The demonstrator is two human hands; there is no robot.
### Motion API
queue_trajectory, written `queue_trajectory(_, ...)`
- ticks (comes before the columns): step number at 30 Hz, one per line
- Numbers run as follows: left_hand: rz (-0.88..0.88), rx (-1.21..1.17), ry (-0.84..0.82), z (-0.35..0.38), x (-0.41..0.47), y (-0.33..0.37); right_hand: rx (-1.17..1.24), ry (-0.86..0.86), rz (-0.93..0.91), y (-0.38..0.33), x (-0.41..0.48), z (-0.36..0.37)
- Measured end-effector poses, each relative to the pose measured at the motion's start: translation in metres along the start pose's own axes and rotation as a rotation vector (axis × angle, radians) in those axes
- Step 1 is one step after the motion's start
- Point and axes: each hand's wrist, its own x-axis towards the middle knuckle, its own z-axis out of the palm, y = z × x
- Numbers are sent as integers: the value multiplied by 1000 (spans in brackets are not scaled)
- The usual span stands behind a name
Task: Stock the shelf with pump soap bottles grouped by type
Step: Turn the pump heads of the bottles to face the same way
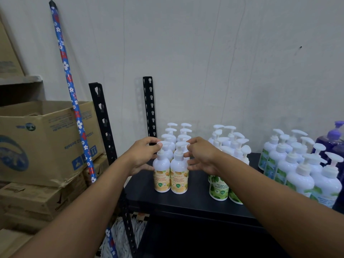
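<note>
Shelf (167, 199) mostly stocked w/ bottles grouped by type: yellow-label bottles (170, 175) left, green-label bottles (219, 189) mid. Left hand (142, 155) & right hand (200, 155) flanked front yellow pair, each grip wide, holding nothing. Probably only straightening left.

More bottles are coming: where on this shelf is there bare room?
Bare shelf lies in front of the yellow-label bottles, and between them and the green-label bottles. Right of those, it is crowded up to the purple bottles.

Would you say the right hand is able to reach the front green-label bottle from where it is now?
Probably yes. The right hand hovers open beside the orange-label bottles, and the front green-label bottle stands just below its forearm at the shelf front, with nothing between them.
</note>
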Motion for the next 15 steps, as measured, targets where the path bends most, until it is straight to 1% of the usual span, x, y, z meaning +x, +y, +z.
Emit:
queue_trajectory(9, -13, -15, -68, -5, 2, -2, 23, 14, -1, 2, 1, 1)
queue_trajectory(15, -19, -31, -64, -4, 1, -2, 18, 16, -10, 3, 0, 1)
